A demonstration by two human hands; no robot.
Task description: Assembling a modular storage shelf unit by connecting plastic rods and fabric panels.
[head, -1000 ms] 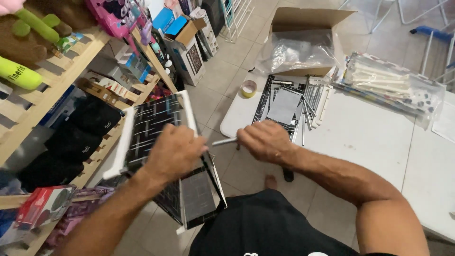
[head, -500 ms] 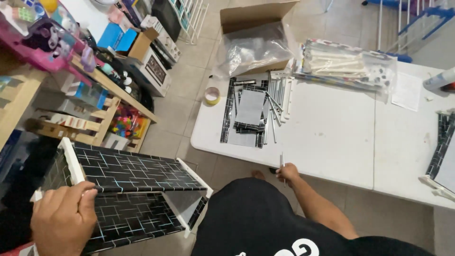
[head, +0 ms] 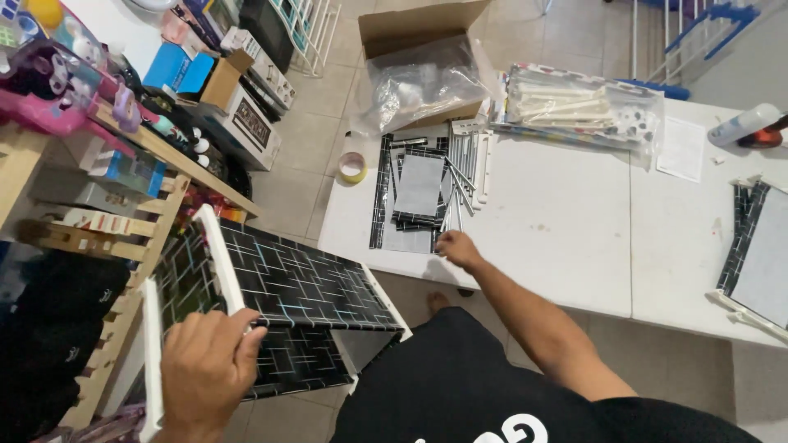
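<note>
Two hands split the work: your left hand (head: 205,373) clenched the near-left black patterned panel rack (head: 283,316). Your right hand (head: 458,248), fingers curled, grip unclear, touched metal rods (head: 456,184) running away toward the far side of the white table (head: 558,238).

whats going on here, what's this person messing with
A person is holding a half-built black patterned shelf unit with white edges; the left hand grips its frame. The right hand reaches to a pile of matching panels and metal rods lying on the white table.
</note>
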